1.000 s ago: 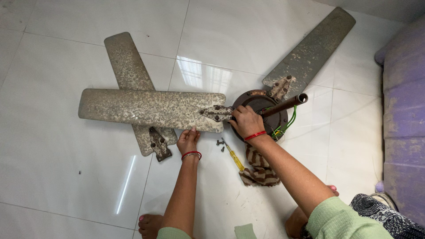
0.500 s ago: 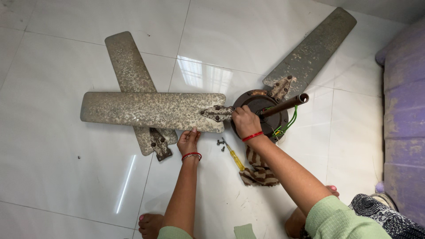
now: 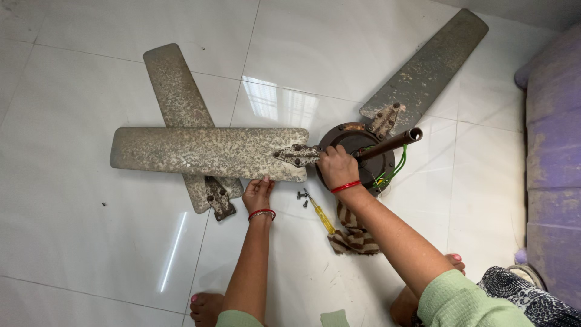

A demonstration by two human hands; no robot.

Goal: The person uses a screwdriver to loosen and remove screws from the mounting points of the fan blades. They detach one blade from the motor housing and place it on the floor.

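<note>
A rusty ceiling fan lies on white floor tiles. Its dark round motor (image 3: 369, 158) has a brown rod (image 3: 390, 143) sticking out and green wires at its side. My right hand (image 3: 336, 166) is closed on the bracket end (image 3: 296, 155) of a speckled blade (image 3: 206, 152) at the motor. My left hand (image 3: 258, 194) rests with fingertips against that blade's near edge. A second blade (image 3: 180, 109) lies loose under it, and a third blade (image 3: 426, 66) is fixed to the motor.
A yellow-handled screwdriver (image 3: 322, 213) and small dark screws (image 3: 301, 195) lie between my hands. A brown striped cloth (image 3: 352, 235) lies near my right forearm. A purple mattress edge (image 3: 554, 163) runs along the right. My feet show at the bottom.
The view has shifted slightly; the hands and blades stay almost where they were.
</note>
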